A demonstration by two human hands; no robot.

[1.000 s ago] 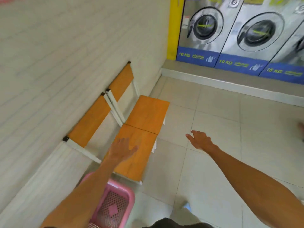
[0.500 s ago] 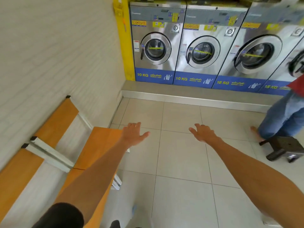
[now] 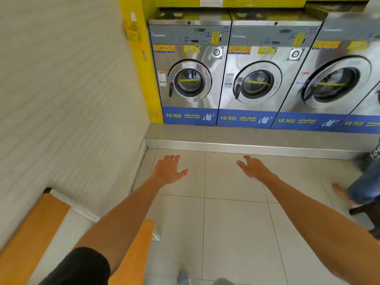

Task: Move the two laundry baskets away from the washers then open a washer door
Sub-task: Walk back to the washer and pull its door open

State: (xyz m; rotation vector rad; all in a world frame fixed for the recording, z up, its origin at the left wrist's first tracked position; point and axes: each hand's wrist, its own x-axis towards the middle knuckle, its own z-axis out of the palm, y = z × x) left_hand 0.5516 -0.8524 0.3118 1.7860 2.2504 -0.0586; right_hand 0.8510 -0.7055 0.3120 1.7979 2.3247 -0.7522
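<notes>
Both arms reach out over the pale tiled floor (image 3: 232,223), bare to the elbow; the left hand (image 3: 167,169) hangs palm down with its fingers spread and nothing in it; the right hand (image 3: 251,167) is just as loose, fingers apart and empty, held well clear of the left one. Neither touches anything.

Ahead stands a row of steel washers on a raised grey step (image 3: 246,140); the leftmost washer (image 3: 190,79) carries a blue band reading 10 KG, and its round door (image 3: 189,80) sits closed, a yellow strip across the glass; the second washer (image 3: 257,83) is also marked 10 KG and is closed too; the third washer (image 3: 333,83), marked 15 KG, is larger and a little blurred. A yellow pillar (image 3: 147,68) fills the corner beside the first machine, with a small yellow basket (image 3: 131,34) hung on it.

No laundry baskets show in this view, so I cannot tell where they are. Along the left wall runs an orange bench (image 3: 30,229); at the right edge another person's jeans (image 3: 366,182) and a bare foot (image 3: 342,193) are visible beside a dark stool (image 3: 368,214).
</notes>
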